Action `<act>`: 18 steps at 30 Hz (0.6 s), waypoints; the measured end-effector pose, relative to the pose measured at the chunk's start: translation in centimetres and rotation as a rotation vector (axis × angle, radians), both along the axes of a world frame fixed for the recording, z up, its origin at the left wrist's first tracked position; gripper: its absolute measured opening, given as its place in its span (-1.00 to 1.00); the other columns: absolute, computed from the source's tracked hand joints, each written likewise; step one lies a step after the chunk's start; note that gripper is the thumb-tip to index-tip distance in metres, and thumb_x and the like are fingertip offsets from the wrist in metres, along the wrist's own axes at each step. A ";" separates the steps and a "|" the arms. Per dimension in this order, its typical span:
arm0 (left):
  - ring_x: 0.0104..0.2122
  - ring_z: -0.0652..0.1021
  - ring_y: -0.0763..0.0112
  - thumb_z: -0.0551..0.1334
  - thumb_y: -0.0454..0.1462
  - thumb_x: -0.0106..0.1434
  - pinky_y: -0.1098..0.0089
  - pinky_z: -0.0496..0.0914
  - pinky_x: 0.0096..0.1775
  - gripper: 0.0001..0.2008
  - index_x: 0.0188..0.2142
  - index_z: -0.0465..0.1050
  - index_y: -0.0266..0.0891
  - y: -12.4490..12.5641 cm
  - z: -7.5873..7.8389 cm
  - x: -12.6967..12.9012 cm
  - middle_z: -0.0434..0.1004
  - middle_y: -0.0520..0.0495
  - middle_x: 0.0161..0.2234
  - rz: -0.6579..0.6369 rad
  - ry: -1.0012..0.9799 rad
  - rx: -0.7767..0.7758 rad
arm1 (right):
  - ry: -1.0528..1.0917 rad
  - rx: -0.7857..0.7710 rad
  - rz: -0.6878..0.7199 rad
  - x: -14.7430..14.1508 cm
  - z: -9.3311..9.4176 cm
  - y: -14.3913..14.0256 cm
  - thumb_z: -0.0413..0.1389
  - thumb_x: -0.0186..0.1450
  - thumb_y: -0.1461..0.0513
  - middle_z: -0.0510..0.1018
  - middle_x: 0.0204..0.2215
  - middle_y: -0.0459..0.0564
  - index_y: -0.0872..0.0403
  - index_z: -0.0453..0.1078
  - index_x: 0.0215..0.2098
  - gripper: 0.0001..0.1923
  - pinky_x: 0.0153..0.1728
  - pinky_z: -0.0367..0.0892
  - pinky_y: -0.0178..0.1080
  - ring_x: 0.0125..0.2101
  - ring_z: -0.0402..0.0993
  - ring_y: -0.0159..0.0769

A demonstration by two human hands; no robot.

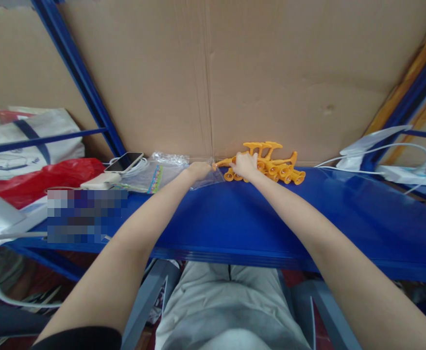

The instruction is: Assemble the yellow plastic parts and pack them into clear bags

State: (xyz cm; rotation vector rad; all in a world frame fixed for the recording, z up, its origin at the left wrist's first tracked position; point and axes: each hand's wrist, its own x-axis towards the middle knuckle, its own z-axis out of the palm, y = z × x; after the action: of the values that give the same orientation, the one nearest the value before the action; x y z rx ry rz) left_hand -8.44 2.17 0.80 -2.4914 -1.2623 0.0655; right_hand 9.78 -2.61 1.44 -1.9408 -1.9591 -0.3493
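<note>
At the back of the blue shelf, my left hand is closed on the edge of a clear plastic bag. Close to its fingertips is the narrow end of an orange plastic piece. My right hand grips this piece at its other end, and its fingers partly hide it. Right of and beneath that hand lies a pile of similar orange plastic pieces with flared, trumpet-like round ends. Some have T-shaped tops that stick up against the cardboard.
Flat clear bags with a colourful strip lie left of my left hand. Beyond them are a phone, a coiled white cable and a red plastic bag. Cardboard walls the back; blue posts flank it.
</note>
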 end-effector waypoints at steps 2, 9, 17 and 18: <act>-0.04 0.60 0.26 0.04 -0.40 0.33 0.43 0.43 -0.09 -0.61 0.05 0.52 -0.18 0.0 0.2 0.2 0.58 -0.20 0.03 0.024 0.037 0.004 | 0.027 0.004 -0.001 0.5 0.5 -0.4 0.08 0.36 0.15 0.59 -0.06 0.35 0.26 0.42 0.04 -0.61 0.07 0.11 0.03 0.06 0.44 0.08; -0.07 0.61 0.30 0.08 -0.40 0.31 0.44 0.42 -0.08 -0.65 -0.03 0.55 -0.15 -1.0 1.5 -0.4 0.63 -0.13 -0.05 -0.027 0.056 0.110 | 0.138 0.102 0.108 3.4 1.1 -1.9 0.11 0.35 0.16 0.60 -0.06 0.23 0.13 0.42 0.04 -0.66 0.05 0.17 0.11 0.03 0.47 0.09; -0.01 0.58 0.32 0.03 -0.38 0.35 0.46 0.41 -0.08 -0.62 0.01 0.54 -0.09 -2.7 3.2 -1.3 0.61 -0.08 -0.02 -0.073 0.072 0.145 | 0.244 0.140 0.297 5.8 0.3 -2.8 0.21 0.27 0.15 0.64 -0.19 0.08 0.05 0.45 0.00 -0.66 -0.04 0.27 0.08 -0.17 0.54 -0.05; -0.01 0.58 0.32 0.03 -0.38 0.36 0.46 0.41 -0.08 -0.62 0.01 0.53 -0.08 -2.9 3.3 -1.3 0.60 -0.07 -0.01 -0.078 0.077 0.142 | 0.263 0.154 0.307 6.0 0.3 -2.9 0.22 0.27 0.15 0.63 -0.20 0.07 0.05 0.45 -0.01 -0.66 -0.05 0.29 0.07 -0.19 0.54 -0.06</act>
State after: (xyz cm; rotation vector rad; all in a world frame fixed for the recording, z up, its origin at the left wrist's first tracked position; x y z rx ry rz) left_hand -9.73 -0.74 4.10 -2.3898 -1.0980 0.0496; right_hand 15.83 -5.53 1.71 -1.4796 -1.9514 -0.1472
